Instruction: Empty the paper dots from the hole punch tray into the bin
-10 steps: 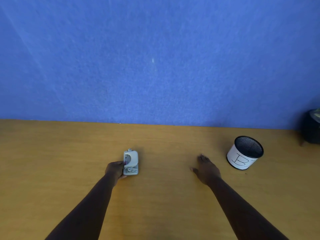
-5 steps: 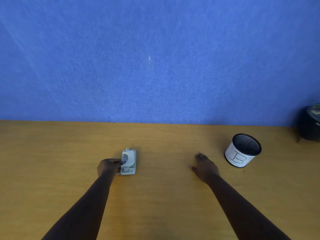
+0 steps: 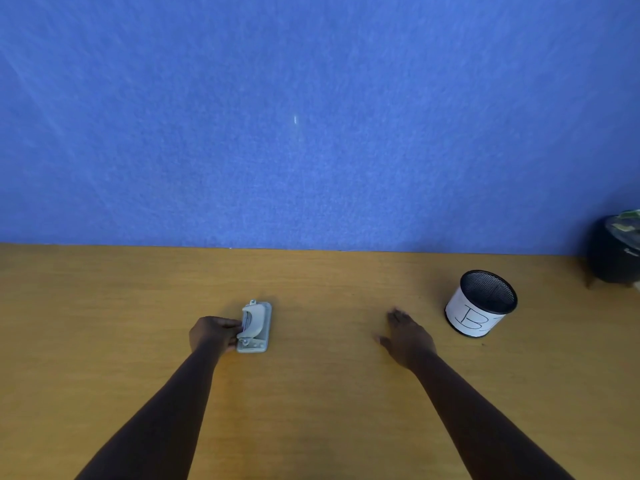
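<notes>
Head view, A: The bench (image 3: 104,341) carries the bin (image 3: 479,306), far right; left hand (image 3: 213,334) pinches the hole punch (image 3: 256,327) at centre.
B: Right hand (image 3: 408,337) lies flat, empty. Punch looks rigid, light; grip its sides.

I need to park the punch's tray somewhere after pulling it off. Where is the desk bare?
Bare wood lies between the grey metal hole punch and the right hand, along the blue wall, and left of the left hand. It is tighter by the black mesh bin and the dark object at far right.
</notes>
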